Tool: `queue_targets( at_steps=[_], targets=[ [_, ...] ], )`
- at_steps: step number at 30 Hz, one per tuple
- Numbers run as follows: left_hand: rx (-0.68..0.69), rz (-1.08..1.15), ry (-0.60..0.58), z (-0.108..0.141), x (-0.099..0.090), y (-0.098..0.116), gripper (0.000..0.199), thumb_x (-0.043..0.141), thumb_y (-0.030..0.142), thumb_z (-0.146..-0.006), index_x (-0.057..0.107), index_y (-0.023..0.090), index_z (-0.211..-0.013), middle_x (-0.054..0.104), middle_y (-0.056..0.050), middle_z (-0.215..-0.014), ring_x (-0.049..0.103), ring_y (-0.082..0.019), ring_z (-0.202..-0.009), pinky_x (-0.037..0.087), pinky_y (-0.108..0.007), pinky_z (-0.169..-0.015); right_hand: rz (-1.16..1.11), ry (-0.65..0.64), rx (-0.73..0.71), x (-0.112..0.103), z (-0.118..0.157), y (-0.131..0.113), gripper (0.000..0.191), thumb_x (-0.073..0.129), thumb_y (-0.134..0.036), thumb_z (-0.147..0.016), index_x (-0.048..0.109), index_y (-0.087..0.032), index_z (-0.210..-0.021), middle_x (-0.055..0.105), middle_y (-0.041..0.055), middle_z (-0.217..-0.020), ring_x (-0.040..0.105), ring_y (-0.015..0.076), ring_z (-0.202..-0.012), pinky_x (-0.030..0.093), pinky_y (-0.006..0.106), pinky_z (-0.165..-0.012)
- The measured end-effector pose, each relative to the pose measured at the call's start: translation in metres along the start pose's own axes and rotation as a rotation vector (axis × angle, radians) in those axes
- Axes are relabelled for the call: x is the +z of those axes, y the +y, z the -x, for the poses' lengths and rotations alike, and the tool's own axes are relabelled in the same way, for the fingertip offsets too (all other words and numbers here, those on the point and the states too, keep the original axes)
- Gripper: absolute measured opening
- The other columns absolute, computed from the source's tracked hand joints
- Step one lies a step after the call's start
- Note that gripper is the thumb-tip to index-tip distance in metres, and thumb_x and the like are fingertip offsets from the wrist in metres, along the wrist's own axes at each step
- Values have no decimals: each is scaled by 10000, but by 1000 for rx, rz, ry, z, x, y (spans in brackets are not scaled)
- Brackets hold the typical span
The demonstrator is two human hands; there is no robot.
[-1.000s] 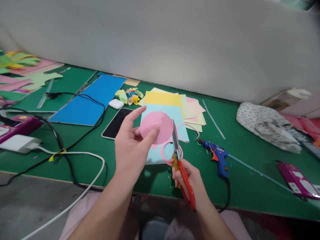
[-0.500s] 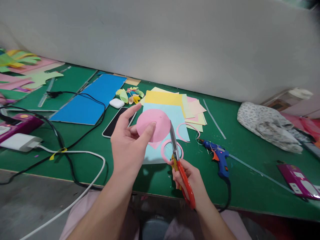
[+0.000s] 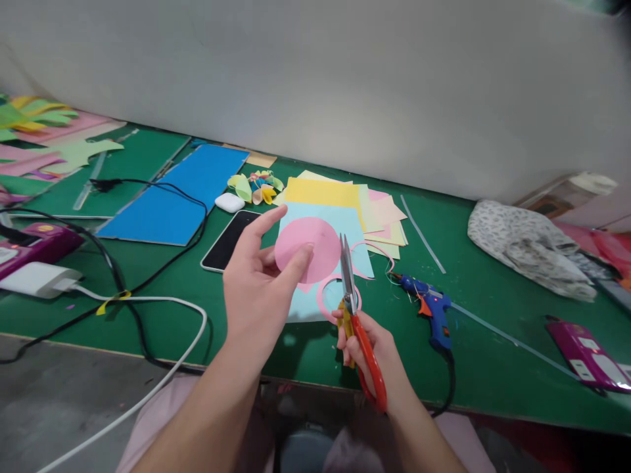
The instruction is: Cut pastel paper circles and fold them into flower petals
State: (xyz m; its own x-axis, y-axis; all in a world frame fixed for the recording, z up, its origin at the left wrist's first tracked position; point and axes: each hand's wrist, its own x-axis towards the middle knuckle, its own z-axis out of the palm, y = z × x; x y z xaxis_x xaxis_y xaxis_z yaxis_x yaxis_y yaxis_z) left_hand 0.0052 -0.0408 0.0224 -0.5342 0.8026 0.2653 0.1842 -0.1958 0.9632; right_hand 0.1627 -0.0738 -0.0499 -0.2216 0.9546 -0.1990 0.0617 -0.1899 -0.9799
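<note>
fingers of the left hand pinch a pink paper disc above the green counter; those of the right hand grip scissors beside its rim. a loosened pinch or stray snip could spoil the outline.

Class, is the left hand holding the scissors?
No, the left hand holds the pink paper circle, while the scissors are in the right hand.
</note>
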Motion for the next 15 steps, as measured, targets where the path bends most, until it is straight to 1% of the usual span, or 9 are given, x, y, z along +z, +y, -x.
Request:
queue_targets(
  at_steps=[6, 12, 15],
  targets=[
    [37, -59, -51, 2, -1, -6, 519, 753, 295, -711, 623, 276, -1212, 641, 41, -613, 555, -91, -496, 471, -174, -468, -23, -2, 11, -1, 0, 0, 644, 647, -678, -685, 626, -137, -1034, 503, -23, -653, 417, 80, -475, 360, 237, -463],
    [-27, 9, -45, 3, 3, 0, 481, 757, 245, -686, 651, 235, -1156, 645, 33, -597, 558, -91, -475, 488, -181, -468, -42, 2, -4, -2, 0, 3, 675, 628, -730, -677, 622, -147, -1017, 503, -24, -652, 419, 79, -481, 369, 231, -467],
    [-18, 15, -51, 3, 3, -1, 483, 758, 249, -686, 651, 235, -1156, 640, 35, -591, 551, -92, -466, 483, -185, -460, -58, 3, 10, -1, 1, 2, 665, 635, -731, -669, 622, -156, -1001, 498, -31, -621, 398, 79, -472, 351, 226, -451]
  ],
)
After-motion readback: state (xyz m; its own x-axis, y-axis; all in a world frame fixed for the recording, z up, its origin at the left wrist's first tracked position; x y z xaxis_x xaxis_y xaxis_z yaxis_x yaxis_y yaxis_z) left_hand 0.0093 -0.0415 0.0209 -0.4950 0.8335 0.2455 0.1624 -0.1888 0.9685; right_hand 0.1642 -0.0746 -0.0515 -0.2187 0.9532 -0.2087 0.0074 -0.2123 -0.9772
